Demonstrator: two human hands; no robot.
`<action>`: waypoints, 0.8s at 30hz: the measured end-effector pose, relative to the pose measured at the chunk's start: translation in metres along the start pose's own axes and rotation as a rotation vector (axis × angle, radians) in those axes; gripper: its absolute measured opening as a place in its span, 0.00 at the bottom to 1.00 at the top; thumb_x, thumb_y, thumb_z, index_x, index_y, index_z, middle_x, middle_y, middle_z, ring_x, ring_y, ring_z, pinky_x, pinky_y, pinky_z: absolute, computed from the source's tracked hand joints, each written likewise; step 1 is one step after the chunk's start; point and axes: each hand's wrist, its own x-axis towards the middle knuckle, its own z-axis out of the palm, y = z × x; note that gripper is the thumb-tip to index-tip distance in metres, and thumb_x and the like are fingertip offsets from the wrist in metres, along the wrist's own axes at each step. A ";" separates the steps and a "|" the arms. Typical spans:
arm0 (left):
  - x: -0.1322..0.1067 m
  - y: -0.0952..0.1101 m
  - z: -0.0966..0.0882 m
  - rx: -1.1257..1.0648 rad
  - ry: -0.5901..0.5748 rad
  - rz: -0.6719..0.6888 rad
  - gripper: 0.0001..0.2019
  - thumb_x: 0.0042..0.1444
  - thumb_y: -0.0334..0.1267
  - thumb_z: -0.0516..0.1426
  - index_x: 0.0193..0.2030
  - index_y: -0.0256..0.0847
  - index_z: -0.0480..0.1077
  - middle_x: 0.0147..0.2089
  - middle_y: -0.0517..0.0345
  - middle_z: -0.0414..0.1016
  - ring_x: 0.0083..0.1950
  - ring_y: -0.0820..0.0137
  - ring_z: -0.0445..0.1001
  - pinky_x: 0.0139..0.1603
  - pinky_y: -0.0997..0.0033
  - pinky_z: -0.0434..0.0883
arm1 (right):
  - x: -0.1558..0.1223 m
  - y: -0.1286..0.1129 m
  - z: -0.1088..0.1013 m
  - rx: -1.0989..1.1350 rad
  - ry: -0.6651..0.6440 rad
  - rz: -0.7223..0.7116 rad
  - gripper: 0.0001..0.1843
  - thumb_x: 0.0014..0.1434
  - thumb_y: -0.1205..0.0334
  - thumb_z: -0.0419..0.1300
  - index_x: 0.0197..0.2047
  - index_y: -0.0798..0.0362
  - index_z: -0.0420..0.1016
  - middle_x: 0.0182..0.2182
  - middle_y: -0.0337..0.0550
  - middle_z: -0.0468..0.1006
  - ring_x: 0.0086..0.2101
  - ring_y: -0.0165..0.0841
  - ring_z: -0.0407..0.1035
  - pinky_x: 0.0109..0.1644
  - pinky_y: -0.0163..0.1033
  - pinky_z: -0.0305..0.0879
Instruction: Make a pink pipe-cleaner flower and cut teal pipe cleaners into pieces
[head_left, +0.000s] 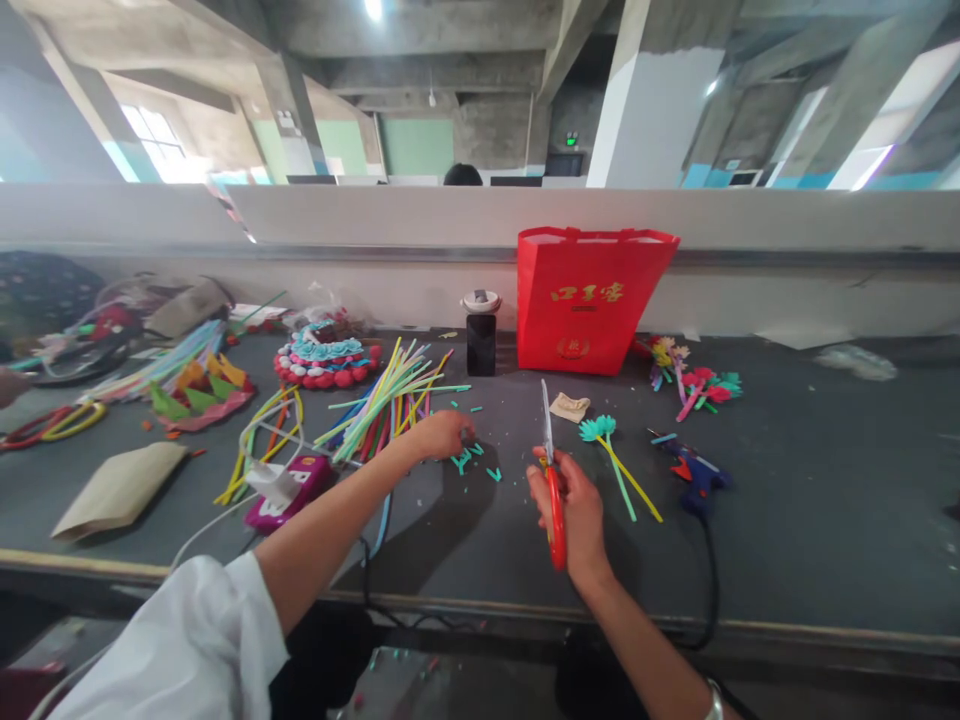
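Note:
My right hand (pixel 583 515) is wrapped round a pair of scissors (pixel 554 500) with red handles, blades pointing away from me. Over the table, my left hand (pixel 444 436) reaches down beside small cut teal pieces (pixel 466 458); its fingertips are bent together, and whether a piece is between them is hidden. Left of that hand lies a pile of coloured straw-like sticks (pixel 390 400). To the right of the scissors, two teal flowers (pixel 598 429) rest with a green and a yellow stem.
A glue gun (pixel 699 472) with a black cord lies at right. Behind stand a red bag (pixel 592 300) and a phone (pixel 481 345). A purple power strip (pixel 292 492), brown paper packet (pixel 120 488) and beaded craft piece (pixel 327 358) are at left. Another person's hand (pixel 11 385) shows at the left edge.

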 end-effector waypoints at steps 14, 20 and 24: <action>-0.011 -0.002 0.007 0.030 -0.077 0.169 0.21 0.42 0.25 0.57 0.45 0.44 0.78 0.44 0.53 0.79 0.47 0.63 0.75 0.49 0.71 0.67 | -0.002 0.000 0.000 -0.005 -0.016 0.020 0.27 0.57 0.47 0.60 0.52 0.57 0.75 0.26 0.39 0.76 0.18 0.28 0.63 0.21 0.32 0.63; -0.018 0.006 0.014 -0.027 0.043 0.012 0.12 0.48 0.30 0.56 0.38 0.38 0.77 0.39 0.49 0.78 0.41 0.62 0.75 0.41 0.69 0.67 | -0.003 -0.002 0.001 -0.021 -0.025 0.026 0.26 0.57 0.47 0.59 0.52 0.57 0.75 0.25 0.38 0.75 0.18 0.27 0.62 0.21 0.32 0.63; -0.019 0.009 0.024 -0.125 0.098 -0.108 0.04 0.44 0.31 0.59 0.26 0.39 0.75 0.28 0.52 0.76 0.34 0.62 0.74 0.35 0.69 0.65 | -0.003 -0.001 0.002 -0.034 -0.019 0.016 0.27 0.57 0.46 0.59 0.52 0.56 0.75 0.25 0.38 0.75 0.19 0.28 0.63 0.22 0.33 0.64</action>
